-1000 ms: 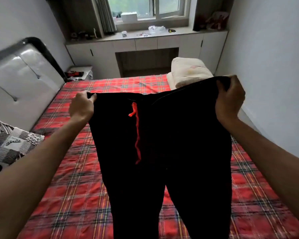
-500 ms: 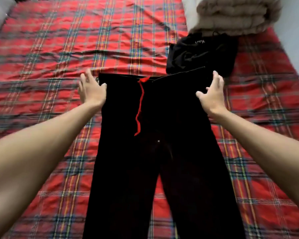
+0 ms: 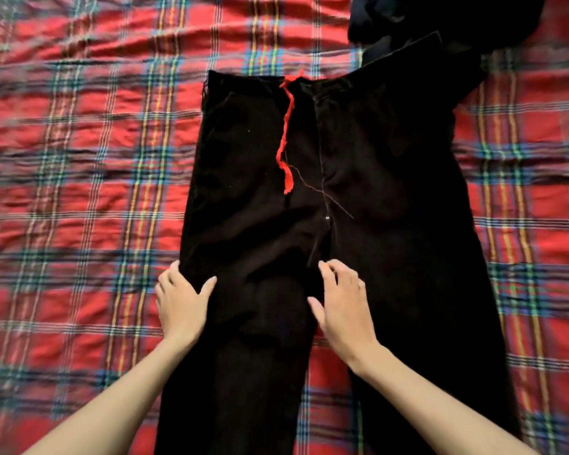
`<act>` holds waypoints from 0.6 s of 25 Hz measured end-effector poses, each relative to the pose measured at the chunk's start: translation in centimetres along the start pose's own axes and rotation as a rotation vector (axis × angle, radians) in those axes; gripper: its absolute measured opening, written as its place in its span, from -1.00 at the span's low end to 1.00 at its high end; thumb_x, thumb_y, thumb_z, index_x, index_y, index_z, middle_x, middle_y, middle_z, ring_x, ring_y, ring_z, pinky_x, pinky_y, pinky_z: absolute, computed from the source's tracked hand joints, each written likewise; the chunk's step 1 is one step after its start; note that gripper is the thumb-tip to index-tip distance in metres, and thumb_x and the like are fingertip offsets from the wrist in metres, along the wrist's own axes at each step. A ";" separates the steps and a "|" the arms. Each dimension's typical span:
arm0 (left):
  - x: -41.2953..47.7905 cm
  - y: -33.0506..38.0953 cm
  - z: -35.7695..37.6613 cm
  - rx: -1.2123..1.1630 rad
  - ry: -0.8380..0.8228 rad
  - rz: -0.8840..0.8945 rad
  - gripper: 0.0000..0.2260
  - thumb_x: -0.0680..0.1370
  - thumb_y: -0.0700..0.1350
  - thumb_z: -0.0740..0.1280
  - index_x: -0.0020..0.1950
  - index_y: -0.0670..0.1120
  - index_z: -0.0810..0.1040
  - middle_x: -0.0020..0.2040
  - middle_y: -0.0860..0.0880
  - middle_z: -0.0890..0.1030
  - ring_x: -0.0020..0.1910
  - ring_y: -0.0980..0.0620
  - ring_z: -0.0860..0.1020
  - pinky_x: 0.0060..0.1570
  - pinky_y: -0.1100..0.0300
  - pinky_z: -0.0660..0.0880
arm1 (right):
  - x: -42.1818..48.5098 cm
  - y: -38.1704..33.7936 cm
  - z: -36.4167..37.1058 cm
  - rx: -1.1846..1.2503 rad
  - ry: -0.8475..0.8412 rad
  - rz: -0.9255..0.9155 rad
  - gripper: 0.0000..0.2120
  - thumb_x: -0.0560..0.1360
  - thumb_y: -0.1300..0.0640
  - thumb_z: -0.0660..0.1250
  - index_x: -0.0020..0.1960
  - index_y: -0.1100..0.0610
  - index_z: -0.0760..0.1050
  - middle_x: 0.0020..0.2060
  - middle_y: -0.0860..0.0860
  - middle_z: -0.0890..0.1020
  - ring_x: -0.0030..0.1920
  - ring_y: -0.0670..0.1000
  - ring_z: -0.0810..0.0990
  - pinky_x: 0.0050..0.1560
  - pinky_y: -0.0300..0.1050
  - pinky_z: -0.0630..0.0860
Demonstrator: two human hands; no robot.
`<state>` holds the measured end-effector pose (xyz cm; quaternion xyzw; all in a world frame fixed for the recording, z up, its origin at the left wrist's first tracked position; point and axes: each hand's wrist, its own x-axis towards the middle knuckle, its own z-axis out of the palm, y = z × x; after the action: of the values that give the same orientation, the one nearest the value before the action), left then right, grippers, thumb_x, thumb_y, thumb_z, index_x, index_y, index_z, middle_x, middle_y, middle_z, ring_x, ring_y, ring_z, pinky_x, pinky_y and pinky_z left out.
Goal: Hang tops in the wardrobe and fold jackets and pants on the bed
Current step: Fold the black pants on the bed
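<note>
while the pants point(image 3: 342, 192) are lying flat on the bed point(image 3: 79, 159), the left hand point(image 3: 181, 307) and right hand point(image 3: 342, 307) are pressing open-fingered on one leg, gripping nothing, so sliding palms may be bunching cloth into a crooked fold.

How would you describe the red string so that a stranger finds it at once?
Look at the plaid bed, then the black pants spread flat on it. From the waistband, left of the fly, runs a red string, the only bright strip on the dark cloth.
</note>
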<state>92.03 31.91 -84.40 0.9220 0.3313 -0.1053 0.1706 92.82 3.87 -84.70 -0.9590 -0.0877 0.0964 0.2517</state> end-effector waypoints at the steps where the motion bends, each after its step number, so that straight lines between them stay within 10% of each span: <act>1: -1.0 -1.1 -0.2 -0.069 -0.022 -0.102 -0.40 0.51 0.07 0.43 0.39 -0.25 0.33 0.27 -0.28 0.46 0.28 -0.29 0.40 0.22 -0.13 0.35 | -1.5 -1.2 0.4 0.083 -0.039 0.040 -0.39 0.44 0.07 0.47 0.41 0.21 0.36 0.29 0.10 0.40 0.26 0.09 0.43 0.27 -0.04 0.44; 5: -4.9 -6.9 -1.4 -0.364 -0.175 -0.226 -0.79 0.56 -0.03 0.39 -0.08 -0.18 0.54 -0.20 -0.03 0.58 -0.08 -0.14 0.55 -0.16 0.07 0.33 | -6.4 -4.4 1.7 0.437 -0.132 0.507 -0.51 0.51 0.05 0.41 0.38 0.11 0.35 0.15 -0.04 0.49 0.12 -0.02 0.55 0.19 -0.17 0.46; 9: -8.7 -13.6 -1.0 -0.495 -0.384 -0.237 -0.59 0.53 0.06 0.40 -0.26 -0.26 0.44 -0.35 -0.03 0.50 -0.28 0.00 0.46 -0.24 0.05 0.35 | -11.9 -6.8 3.5 0.296 -0.219 0.685 -0.67 0.47 -0.04 0.42 0.16 0.08 0.51 -0.07 -0.04 0.65 0.03 0.09 0.61 -0.02 -0.06 0.43; 15: -18.8 -21.1 -2.8 -0.207 -0.274 -0.028 -0.72 0.52 -0.10 0.44 0.15 -0.06 0.42 -0.13 0.05 0.57 -0.17 -0.03 0.57 -0.14 0.04 0.46 | -23.4 -11.0 8.1 0.642 -0.311 0.858 -0.84 0.40 0.11 0.46 -0.03 0.09 0.65 -0.14 -0.08 0.72 -0.04 0.00 0.68 0.03 0.04 0.59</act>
<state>64.34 37.43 -81.24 0.8718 0.3269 -0.1976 0.3066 67.06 12.05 -82.80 -0.7585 0.3082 0.3524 0.4534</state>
